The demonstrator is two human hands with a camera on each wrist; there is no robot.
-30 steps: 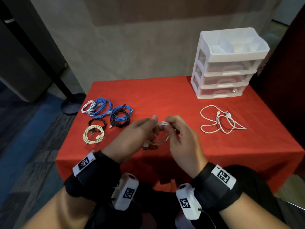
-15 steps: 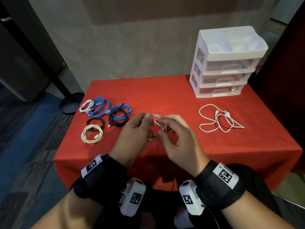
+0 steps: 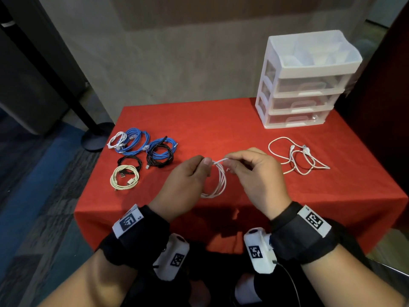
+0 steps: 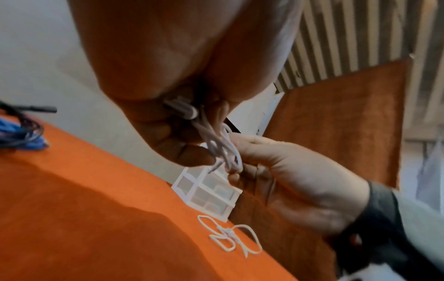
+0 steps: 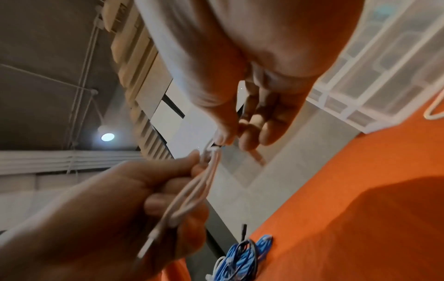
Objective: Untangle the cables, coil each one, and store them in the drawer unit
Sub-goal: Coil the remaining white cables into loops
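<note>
Your left hand (image 3: 188,173) pinches the white cable (image 3: 218,180) coil above the tabletop's (image 3: 221,120) near edge; your right hand (image 3: 254,171) grips its free end, probably wrapping it to lock the loops.

Tabletop (image 3: 221,120): covered in red cloth.
Far right corner: white drawer unit (image 3: 303,85).
Right side: loose white cable (image 3: 296,156), uncoiled, near the unit.
Left side: coiled cables (image 3: 141,156), blue, black, white, cream, clustered together.

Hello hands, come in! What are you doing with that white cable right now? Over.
Left hand holds the white coil; right hand pinches its loose end. Drawer unit shut. One loose white cable waits. Nothing blocking.
</note>
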